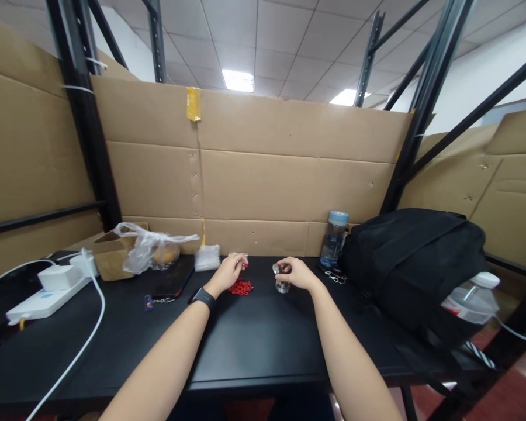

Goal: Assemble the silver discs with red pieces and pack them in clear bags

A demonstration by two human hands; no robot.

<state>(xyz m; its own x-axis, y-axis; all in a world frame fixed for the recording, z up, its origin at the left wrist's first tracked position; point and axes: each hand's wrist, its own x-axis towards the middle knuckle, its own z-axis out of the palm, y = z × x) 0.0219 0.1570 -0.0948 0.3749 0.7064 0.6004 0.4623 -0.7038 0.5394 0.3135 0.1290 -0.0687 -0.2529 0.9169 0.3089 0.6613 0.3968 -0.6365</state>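
Observation:
Above a small pile of red pieces [241,287] on the black table, my left hand [226,273] is closed, with a bit of red showing at its fingertips. Those pieces are too small to identify. My right hand [298,274] pinches a round, shiny metal lid [276,268], which is tilted. Just below it a small round metal tin [282,287] stands on the table. Whether the right fingers also touch the tin is unclear. A dark watch [204,297] is on my left wrist.
Clear plastic bags [207,258], a dark tablet-like object [172,279] and a cardboard box [110,255] stand left. A water bottle [332,241] and a black backpack [414,269] are right. A white power strip [48,298] trails a cable. Cardboard walls enclose the table.

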